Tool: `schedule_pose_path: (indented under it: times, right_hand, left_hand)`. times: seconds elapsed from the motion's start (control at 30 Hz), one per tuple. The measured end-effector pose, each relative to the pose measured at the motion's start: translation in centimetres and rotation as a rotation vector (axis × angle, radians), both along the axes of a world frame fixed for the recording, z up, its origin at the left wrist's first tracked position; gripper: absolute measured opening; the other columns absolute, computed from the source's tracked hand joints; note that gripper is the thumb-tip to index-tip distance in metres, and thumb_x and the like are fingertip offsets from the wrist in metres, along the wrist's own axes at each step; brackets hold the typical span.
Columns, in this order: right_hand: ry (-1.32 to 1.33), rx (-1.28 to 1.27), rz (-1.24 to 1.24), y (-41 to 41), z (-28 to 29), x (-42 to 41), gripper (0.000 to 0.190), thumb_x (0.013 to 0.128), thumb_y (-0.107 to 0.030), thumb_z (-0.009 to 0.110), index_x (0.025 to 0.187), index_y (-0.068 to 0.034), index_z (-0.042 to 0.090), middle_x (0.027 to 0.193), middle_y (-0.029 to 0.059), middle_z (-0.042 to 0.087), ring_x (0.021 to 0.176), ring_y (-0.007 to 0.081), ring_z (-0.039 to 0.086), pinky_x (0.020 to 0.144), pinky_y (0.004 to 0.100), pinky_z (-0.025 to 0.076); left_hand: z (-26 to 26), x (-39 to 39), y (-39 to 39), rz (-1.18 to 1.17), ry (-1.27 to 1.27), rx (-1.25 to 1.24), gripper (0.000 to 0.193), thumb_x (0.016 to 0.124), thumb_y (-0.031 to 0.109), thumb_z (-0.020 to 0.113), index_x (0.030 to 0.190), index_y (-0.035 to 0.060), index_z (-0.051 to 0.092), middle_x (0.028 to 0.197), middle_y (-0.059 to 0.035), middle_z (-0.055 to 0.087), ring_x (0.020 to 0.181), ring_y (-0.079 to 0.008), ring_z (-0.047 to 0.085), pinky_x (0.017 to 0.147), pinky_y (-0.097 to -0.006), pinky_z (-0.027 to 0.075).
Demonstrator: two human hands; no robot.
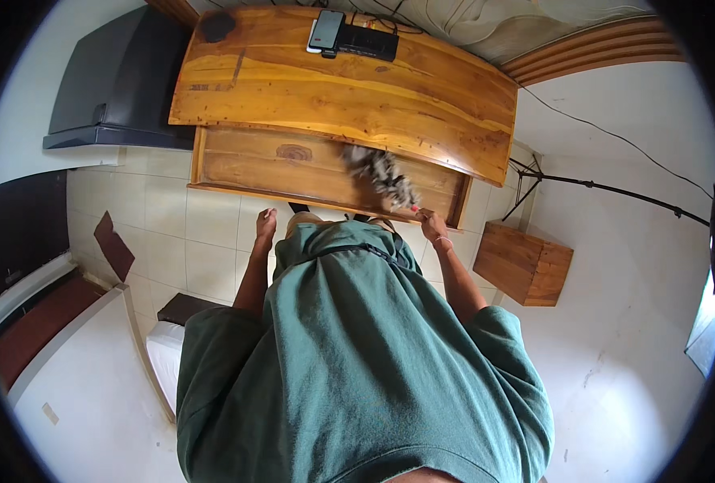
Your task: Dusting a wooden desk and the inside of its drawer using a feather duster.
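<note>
A wooden drawer is pulled out from beneath the wooden table in front of me. My right hand grips the red handle end of a feather duster at the drawer's front right. The duster's grey and brown feathers lie across the inside of the drawer, slightly blurred, and their far end reaches close to the tabletop edge. My left hand hangs beside my body, just short of the drawer's front panel. Its fingers are curled, and I see nothing in them.
On the tabletop, a phone rests by a black box-shaped device with cables behind. A black cabinet-like object stands left. To the right are a wooden box and a black tripod stand leaning out from the wall corner.
</note>
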State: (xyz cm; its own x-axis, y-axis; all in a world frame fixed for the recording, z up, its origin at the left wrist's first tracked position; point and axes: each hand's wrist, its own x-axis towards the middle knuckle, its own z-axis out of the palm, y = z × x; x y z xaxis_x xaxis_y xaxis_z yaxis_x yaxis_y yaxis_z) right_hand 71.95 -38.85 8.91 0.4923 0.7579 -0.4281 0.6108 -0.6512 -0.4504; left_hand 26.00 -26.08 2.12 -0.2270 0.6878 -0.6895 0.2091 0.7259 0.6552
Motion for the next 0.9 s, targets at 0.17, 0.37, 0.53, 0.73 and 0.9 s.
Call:
schedule_pose_path:
  times: [0.17, 0.37, 0.53, 0.73, 0.9]
  right_hand:
    - [-0.041, -0.173, 0.223, 1.7, 1.3, -0.8, 0.018, 0.081, -0.024, 0.052, 0.091, -0.017, 0.065, 0.084, 0.0176, 0.061, 0.08, 0.0351, 0.059, 0.067, 0.0405, 0.047]
    - [-0.048, -0.088, 0.135, 1.6, -0.8, -1.9, 0.02, 0.081, -0.027, 0.051, 0.094, -0.018, 0.064, 0.086, 0.0185, 0.06, 0.08, 0.0372, 0.058, 0.067, 0.0421, 0.047]
    - [-0.054, -0.22, 0.426, 4.6, 1.0, -2.4, 0.021, 0.082, -0.027, 0.051, 0.093, -0.015, 0.064, 0.083, 0.0189, 0.061, 0.08, 0.0379, 0.058, 0.067, 0.0423, 0.047]
    - [0.053, 0.076, 0.238, 5.4, 1.5, -4.1, 0.023, 0.081, -0.028, 0.053, 0.092, -0.011, 0.063, 0.079, 0.0205, 0.06, 0.077, 0.0369, 0.058, 0.065, 0.0408, 0.046]
    - [0.225, -0.002, 0.41, 6.8, 1.0, -4.6, 0.021, 0.08, -0.025, 0.057, 0.092, -0.008, 0.062, 0.076, 0.0181, 0.061, 0.065, 0.0315, 0.059, 0.06, 0.0363, 0.045]
  left_hand:
    - [1.1, 0.1, 0.2, -0.025, -0.01, -0.088, 0.043, 0.08, 0.033, 0.056, 0.108, 0.0012, 0.051, 0.08, -0.0031, 0.055, 0.067, -0.0111, 0.048, 0.059, -0.0248, 0.04]
    - [1.6, 0.3, 0.4, -0.027, -0.046, -0.09, 0.044, 0.08, 0.033, 0.055, 0.109, 0.0002, 0.05, 0.093, -0.0083, 0.057, 0.08, -0.0156, 0.051, 0.07, -0.0272, 0.042]
    - [0.2, -0.7, -0.3, -0.009, -0.027, -0.056, 0.045, 0.08, 0.032, 0.055, 0.111, -0.0005, 0.049, 0.097, -0.0104, 0.058, 0.086, -0.0184, 0.053, 0.075, -0.0286, 0.042]
    - [0.0, -0.4, 0.1, 0.014, -0.008, -0.072, 0.045, 0.08, 0.031, 0.055, 0.111, -0.0012, 0.049, 0.102, -0.0119, 0.057, 0.092, -0.0209, 0.053, 0.08, -0.0293, 0.041]
    - [-0.4, -0.7, 0.0, 0.006, -0.046, -0.035, 0.045, 0.079, 0.031, 0.055, 0.11, -0.0026, 0.049, 0.104, -0.0131, 0.057, 0.095, -0.0219, 0.053, 0.084, -0.0295, 0.04]
